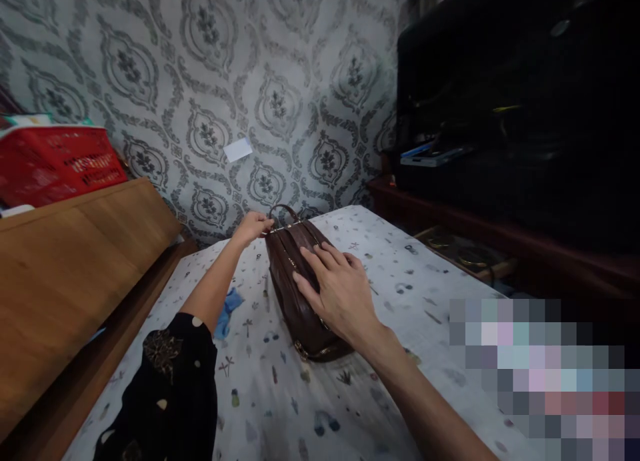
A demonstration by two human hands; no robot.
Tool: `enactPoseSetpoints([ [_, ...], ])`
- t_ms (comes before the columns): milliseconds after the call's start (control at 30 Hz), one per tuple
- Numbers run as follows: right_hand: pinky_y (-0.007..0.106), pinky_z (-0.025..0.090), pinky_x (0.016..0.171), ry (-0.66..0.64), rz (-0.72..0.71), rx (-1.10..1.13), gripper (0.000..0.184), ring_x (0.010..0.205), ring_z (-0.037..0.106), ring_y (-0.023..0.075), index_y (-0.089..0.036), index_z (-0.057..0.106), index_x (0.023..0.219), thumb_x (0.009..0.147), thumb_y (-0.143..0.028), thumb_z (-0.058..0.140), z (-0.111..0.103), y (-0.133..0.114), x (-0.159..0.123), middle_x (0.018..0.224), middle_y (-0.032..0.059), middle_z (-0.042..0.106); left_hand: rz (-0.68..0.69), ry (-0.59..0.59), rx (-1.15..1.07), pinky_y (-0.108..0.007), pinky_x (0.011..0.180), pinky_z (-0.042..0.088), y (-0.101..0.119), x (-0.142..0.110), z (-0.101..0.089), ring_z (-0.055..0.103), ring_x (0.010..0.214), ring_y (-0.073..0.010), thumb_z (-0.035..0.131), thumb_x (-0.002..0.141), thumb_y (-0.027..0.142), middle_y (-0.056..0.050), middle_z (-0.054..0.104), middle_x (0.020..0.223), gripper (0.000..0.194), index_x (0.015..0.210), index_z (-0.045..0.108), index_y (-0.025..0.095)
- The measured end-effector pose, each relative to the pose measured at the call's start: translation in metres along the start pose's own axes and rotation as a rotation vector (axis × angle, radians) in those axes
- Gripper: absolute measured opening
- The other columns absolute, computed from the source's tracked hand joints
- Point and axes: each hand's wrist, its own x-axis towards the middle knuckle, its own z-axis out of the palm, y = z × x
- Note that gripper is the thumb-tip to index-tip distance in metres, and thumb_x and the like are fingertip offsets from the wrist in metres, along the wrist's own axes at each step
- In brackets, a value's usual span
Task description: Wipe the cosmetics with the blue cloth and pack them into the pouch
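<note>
A dark brown leather handbag (293, 301) stands upright on a bed covered by a white sheet (310, 394) printed with small figures. My left hand (254, 226) is pinched shut at the far end of the bag's top, on the zip pull by the handle (285, 211). My right hand (336, 289) lies flat on the bag's side and top, fingers stretched out and pressing against it.
A blue cloth (227, 312) lies on the sheet left of the bag. A wooden headboard (65, 274) runs along the left with a red box (53, 161) on top. Patterned wallpaper is behind. A dark cabinet (520, 107) and low shelf stand at the right.
</note>
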Motion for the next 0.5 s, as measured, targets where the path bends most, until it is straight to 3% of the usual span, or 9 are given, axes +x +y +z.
enactPoseSetpoints([
  [167, 0.048, 0.037, 0.105, -0.003, 0.007, -0.003, 0.047, 0.135, 0.053, 0.0320, -0.015, 0.062, 0.136, 0.101, -0.041, 0.047, 0.000, -0.001, 0.001, 0.134, 0.0143, 0.068, -0.063, 0.088, 0.008, -0.027, 0.065, 0.051, 0.006, -0.005, 0.001, 0.065, 0.072, -0.0166, 0.067, 0.087, 0.034, -0.004, 0.067, 0.073, 0.025, 0.073, 0.061, 0.015],
  [267, 0.048, 0.038, 0.104, 0.014, 0.008, -0.004, 0.046, 0.134, 0.053, 0.0317, -0.015, 0.062, 0.135, 0.101, -0.041, 0.047, 0.000, -0.002, 0.000, 0.134, 0.0144, 0.068, -0.128, 0.088, 0.043, -0.032, 0.072, 0.056, 0.007, -0.010, 0.010, 0.067, 0.082, -0.0177, 0.067, 0.092, 0.037, -0.006, 0.069, 0.091, 0.025, 0.095, 0.066, 0.013],
  [367, 0.048, 0.038, 0.103, 0.016, 0.004, -0.002, 0.045, 0.133, 0.055, 0.0318, -0.016, 0.062, 0.135, 0.100, -0.040, 0.048, 0.000, -0.002, 0.000, 0.132, 0.0137, 0.069, -0.163, 0.067, 0.039, -0.040, 0.085, 0.059, 0.008, -0.011, 0.020, 0.067, 0.098, -0.0205, 0.063, 0.096, 0.037, -0.008, 0.066, 0.116, 0.032, 0.119, 0.063, 0.015],
  [500, 0.048, 0.038, 0.104, 0.013, 0.001, -0.006, 0.045, 0.134, 0.054, 0.0318, -0.016, 0.062, 0.136, 0.101, -0.040, 0.048, -0.002, -0.002, 0.000, 0.134, 0.0138, 0.068, -0.144, 0.084, -0.004, -0.045, 0.091, 0.057, 0.009, -0.004, 0.024, 0.064, 0.109, -0.0237, 0.062, 0.096, 0.037, -0.010, 0.062, 0.128, 0.037, 0.127, 0.060, 0.017],
])
